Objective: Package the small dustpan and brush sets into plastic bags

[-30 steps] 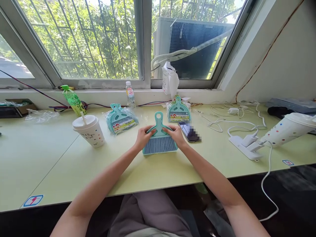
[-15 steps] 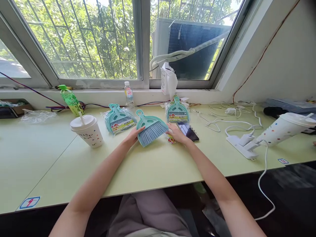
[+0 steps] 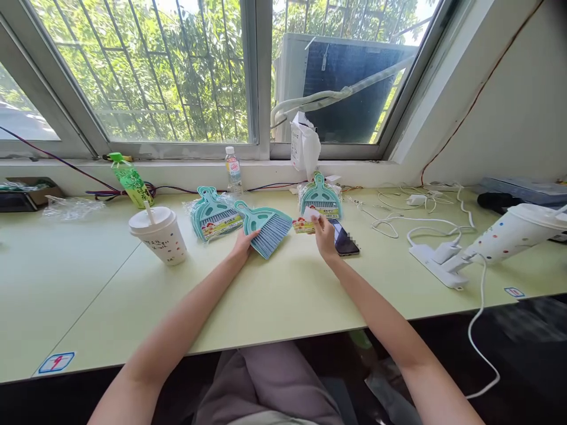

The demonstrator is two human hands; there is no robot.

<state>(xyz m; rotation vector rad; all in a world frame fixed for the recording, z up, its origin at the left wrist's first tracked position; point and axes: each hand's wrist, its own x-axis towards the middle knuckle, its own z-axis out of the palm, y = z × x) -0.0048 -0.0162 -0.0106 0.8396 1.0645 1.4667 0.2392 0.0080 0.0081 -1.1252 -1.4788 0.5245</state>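
My left hand (image 3: 244, 244) grips a mint-green dustpan and brush set (image 3: 271, 229) by its lower left side, holding it tilted above the table. Blue-grey bristles face me, and the pan's handle points to the upper left. Between the fingers of my right hand (image 3: 325, 237) is a printed cardboard label (image 3: 303, 225), red and yellow with a white part showing. A phone (image 3: 346, 241) lies just right of that hand. Behind my hands are wrapped dustpan sets with labels, a left pile (image 3: 215, 217) and a right pile (image 3: 321, 198).
On the left stand a lidded paper cup (image 3: 162, 239) and a green bottle (image 3: 130, 182). A clear bottle (image 3: 233, 171) is by the window. To the right, a white power strip (image 3: 436, 267) and cables lie beside a tilted spotted cup (image 3: 509, 233). Crumpled plastic (image 3: 73, 206) rests far left.
My right hand has left the dustpan set's right edge and lifted the label, turning upward. My left hand has shifted the set slightly left, and the set has rotated a little.
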